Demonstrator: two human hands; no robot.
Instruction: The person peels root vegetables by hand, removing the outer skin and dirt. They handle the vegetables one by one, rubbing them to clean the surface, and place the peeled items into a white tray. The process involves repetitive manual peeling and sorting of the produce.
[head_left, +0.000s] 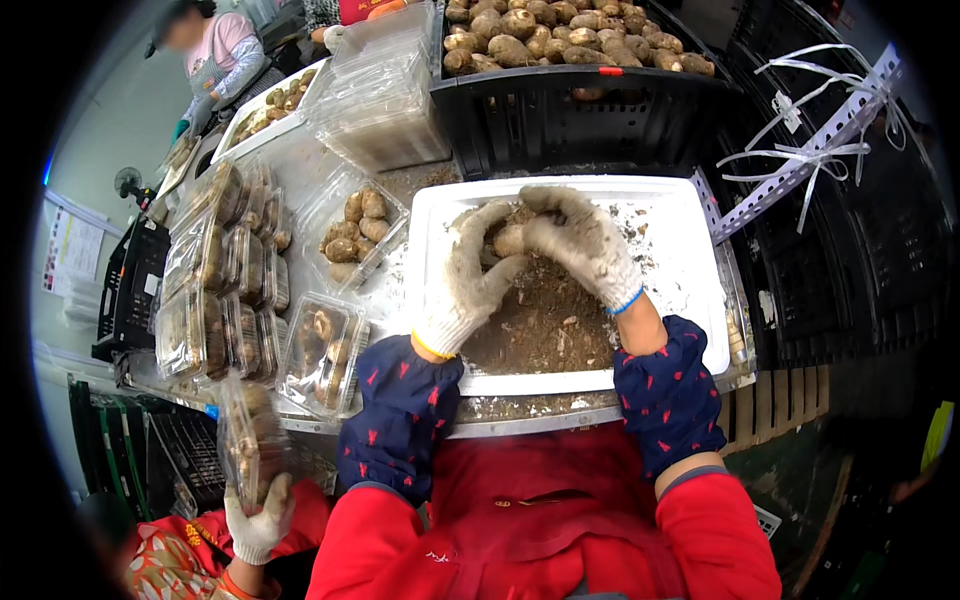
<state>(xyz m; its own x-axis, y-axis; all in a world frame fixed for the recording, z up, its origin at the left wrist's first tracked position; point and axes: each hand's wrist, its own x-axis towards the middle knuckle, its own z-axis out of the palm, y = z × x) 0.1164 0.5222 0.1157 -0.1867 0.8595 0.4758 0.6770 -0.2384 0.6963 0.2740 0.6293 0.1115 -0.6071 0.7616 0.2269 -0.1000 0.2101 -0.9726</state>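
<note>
A small brown taro corm (509, 241) is held between my two hands, partly hidden by the fingers. My left hand (466, 276), in a soiled white knit glove, curves around its left side with the thumb below. From the right, my right hand (581, 238) grips it in a matching glove with a blue cuff edge. Both hands are above a white foam tray (686, 300). Loose brown soil (551, 326) covers the middle of the tray. Left of the tray lies an open clear plastic clamshell (306, 238) with several corms (360, 225) in it.
A black crate (577, 124) full of corms stands behind the tray. Empty clamshells (386, 97) are stacked beside it. Filled packs (217, 292) are piled at left. A co-worker's gloved hand (259, 525) holds a pack (251, 442) at lower left. A perforated metal post (810, 146) rises at right.
</note>
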